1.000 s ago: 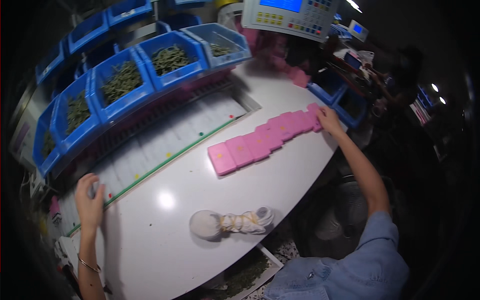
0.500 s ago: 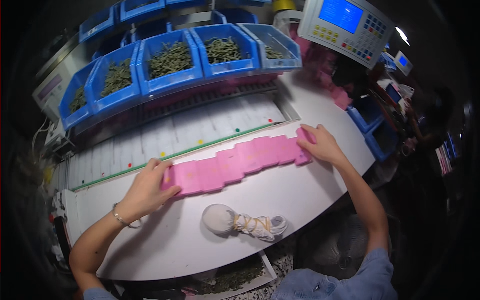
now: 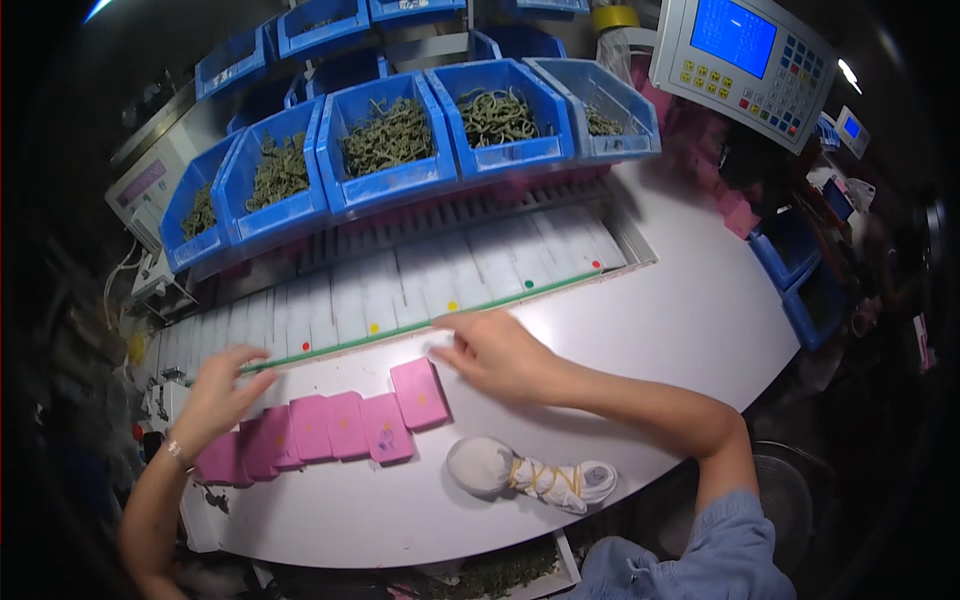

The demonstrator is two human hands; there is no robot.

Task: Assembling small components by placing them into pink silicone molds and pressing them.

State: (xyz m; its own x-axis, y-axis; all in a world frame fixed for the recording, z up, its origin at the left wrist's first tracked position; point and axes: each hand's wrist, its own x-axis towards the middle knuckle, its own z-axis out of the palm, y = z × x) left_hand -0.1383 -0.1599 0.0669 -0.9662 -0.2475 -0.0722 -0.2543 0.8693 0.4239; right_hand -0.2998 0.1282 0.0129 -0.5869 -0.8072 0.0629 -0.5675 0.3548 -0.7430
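Observation:
A slanting row of flat pink blocks (image 3: 346,424) lies on the white worktop, its far-right block (image 3: 418,395) set a little higher than the others. My left hand (image 3: 222,395) is over the left end of the row, thumb and fingers apart, with nothing visible between them. Past the row's right end hovers my right hand (image 3: 500,355), fingers apart and holding nothing. Near the table's front edge lies a white ball-headed bundle (image 3: 482,466), its cloth handle bound with tan bands.
Blue bins (image 3: 390,140) of dried greenish plant pieces stand behind a strip of white panels (image 3: 420,290) with coloured dots. A control panel with a blue screen (image 3: 733,38) is at the upper right. Under the front edge sits an open drawer (image 3: 565,560) with loose plant bits.
The pink row has moved left and nearer me, and both hands have let go of its ends. My right hand has come left toward the middle; my left has moved further left.

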